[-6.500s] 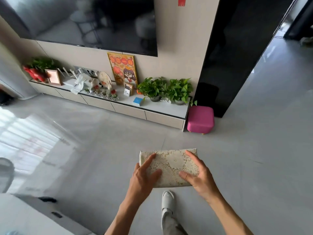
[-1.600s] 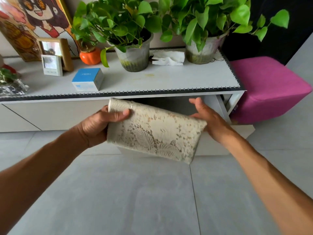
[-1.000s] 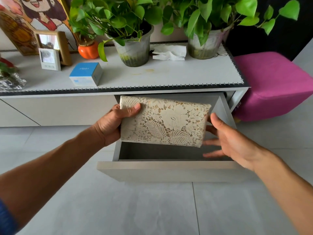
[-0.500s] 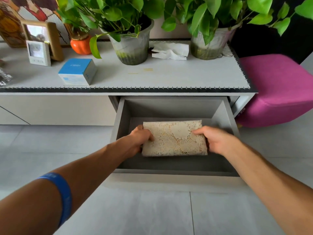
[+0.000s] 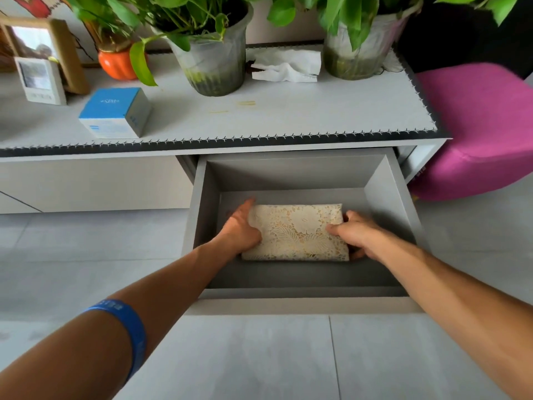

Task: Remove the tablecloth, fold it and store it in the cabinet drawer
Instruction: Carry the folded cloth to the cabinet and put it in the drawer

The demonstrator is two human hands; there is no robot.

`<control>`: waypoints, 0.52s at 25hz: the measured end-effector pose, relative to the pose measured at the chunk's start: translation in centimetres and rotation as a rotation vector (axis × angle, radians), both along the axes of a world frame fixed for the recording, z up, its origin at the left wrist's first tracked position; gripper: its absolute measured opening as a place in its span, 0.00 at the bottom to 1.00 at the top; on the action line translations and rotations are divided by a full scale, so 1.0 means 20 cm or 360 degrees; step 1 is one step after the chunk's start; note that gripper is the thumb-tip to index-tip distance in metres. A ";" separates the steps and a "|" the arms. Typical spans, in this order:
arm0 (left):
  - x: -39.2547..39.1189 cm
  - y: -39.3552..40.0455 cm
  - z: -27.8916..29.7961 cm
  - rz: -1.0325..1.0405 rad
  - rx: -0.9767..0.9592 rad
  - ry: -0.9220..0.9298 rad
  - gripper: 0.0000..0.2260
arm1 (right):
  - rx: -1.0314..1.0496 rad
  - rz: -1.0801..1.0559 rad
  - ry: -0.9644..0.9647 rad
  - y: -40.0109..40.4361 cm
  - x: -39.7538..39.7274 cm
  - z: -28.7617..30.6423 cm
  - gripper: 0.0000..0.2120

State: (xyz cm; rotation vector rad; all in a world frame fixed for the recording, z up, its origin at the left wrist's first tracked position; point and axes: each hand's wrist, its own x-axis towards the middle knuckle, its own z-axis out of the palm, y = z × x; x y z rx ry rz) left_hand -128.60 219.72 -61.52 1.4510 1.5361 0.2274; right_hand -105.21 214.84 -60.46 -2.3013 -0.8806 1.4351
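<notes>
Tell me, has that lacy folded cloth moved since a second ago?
Yes. The folded tablecloth went down from above the drawer rim to its floor, both hands on its ends.

Left fingers [image 5: 250,204] hidden behind tablecloth [image 5: 297,232].

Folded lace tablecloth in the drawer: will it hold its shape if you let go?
Probably: the folded lace tablecloth lies flat on the drawer floor. It looks soft, likely light and floppy if lifted by one edge.

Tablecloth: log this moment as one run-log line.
tablecloth: folded, on drawer floor | left hand: on its left edge | right hand: on its right edge | drawer: open
</notes>
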 end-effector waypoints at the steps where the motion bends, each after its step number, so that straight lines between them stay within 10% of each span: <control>1: 0.00 -0.01 0.01 -0.0173 0.0171 0.0190 0.37 | 0.0034 0.0060 -0.0117 0.00 0.00 0.01 0.22; 4: -0.02 -0.03 0.02 -0.0869 0.0728 0.0814 0.35 | 0.0470 0.0799 -0.0925 -0.01 0.02 0.04 0.39; 7: -0.03 -0.03 0.02 -0.1533 0.0756 0.1149 0.40 | 0.0496 0.1719 -0.1119 0.01 0.01 0.04 0.35; 13: -0.02 -0.03 0.02 -0.1667 0.0778 0.1362 0.34 | 0.0141 0.1829 -0.1055 0.01 -0.02 0.04 0.31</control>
